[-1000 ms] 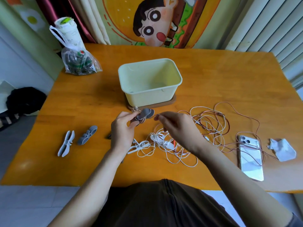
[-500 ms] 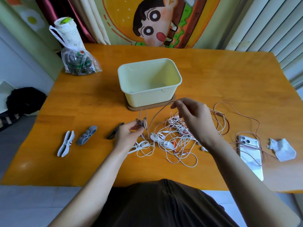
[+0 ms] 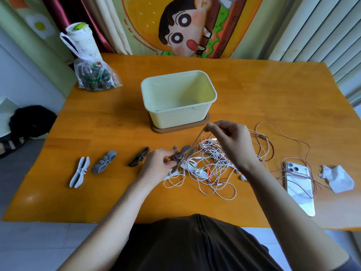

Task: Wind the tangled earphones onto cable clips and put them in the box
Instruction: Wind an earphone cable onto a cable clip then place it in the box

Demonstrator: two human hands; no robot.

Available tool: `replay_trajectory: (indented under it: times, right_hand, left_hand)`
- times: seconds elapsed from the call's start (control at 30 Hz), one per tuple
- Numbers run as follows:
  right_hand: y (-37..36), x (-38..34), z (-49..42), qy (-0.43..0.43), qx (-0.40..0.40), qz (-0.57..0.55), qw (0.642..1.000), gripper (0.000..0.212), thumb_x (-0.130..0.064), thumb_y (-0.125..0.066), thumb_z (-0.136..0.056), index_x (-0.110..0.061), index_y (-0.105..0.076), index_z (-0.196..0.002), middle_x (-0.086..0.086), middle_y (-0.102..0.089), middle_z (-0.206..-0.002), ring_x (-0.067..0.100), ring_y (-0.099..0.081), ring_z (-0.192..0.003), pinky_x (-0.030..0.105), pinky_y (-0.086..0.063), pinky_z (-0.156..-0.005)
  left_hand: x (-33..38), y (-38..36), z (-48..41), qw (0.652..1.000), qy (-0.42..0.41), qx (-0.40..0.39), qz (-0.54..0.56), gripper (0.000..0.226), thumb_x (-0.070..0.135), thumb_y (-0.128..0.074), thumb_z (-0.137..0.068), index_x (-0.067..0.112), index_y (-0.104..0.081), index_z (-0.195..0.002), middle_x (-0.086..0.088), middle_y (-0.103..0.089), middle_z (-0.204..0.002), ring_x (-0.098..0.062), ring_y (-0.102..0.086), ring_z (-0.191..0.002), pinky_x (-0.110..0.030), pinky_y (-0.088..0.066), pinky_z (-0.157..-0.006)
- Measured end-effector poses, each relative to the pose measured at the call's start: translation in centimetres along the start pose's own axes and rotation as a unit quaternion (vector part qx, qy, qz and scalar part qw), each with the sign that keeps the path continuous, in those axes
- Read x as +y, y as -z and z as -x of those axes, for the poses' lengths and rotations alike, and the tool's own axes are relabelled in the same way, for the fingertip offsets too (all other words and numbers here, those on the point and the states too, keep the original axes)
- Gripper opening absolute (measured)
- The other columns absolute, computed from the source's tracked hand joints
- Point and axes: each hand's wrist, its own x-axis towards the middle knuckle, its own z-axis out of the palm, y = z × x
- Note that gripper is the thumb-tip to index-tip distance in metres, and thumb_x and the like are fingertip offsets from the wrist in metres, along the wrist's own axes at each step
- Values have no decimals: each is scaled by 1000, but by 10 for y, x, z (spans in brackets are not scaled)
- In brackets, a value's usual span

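A tangle of white and pink earphone cables (image 3: 214,169) lies on the orange table in front of me. My left hand (image 3: 158,165) grips a grey cable clip (image 3: 182,153) just above the table. My right hand (image 3: 232,141) pinches a pink cable (image 3: 196,140) that runs taut down to that clip. The pale yellow box (image 3: 203,112) stands on a brown mat behind my hands, with nothing visible inside. Three more clips lie to the left: a dark one (image 3: 139,159), a grey one (image 3: 104,161) and a light grey one (image 3: 79,172).
A white phone (image 3: 298,187) lies at the right with pink cable across it, and a crumpled tissue (image 3: 337,178) beyond. A plastic bag (image 3: 93,77) with a paper cup sits at the table's back left. The table's (image 3: 97,124) front edge is near my body.
My left hand has lowered with the clip and turned it. My right hand moved up and right, drawing the pink cable taut from the clip.
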Motion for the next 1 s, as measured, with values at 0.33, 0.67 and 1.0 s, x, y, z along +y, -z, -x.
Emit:
replay_trajectory:
  times: [0.33,0.67,1.0]
  right_hand:
    - [11,14,-10,-33,43,-37,998,23,-29,-55,-94,-25,-68,-75,-11,-29,-37,5,-19,-42,27,-18,-47]
    - [8,29,-4,-87,66,-55,992,23,-30,-57,-93,-21,-70,-76,-10,-41,-47,7,-32,-47,22,-26,-49]
    - [-37,21,30,-76,-56,-2,996,33,-29,-47,-97,-18,-66,-71,-1,-40,-49,8,-31,-42,23,-24,-45]
  left_hand:
    - [10,12,7,968,-21,-136,211,38,-5,-66,-82,28,-69,-100,10,-70,-106,-7,-66,-95,-16,-50,-86]
    - [39,21,12,863,-25,-182,471,24,17,-72,-69,24,-78,-91,1,-74,-99,-12,-68,-97,-25,-54,-79]
    - [53,13,-9,816,93,55,567,29,4,-53,-92,17,-63,-116,-2,-70,-110,-26,-63,-112,-47,-46,-100]
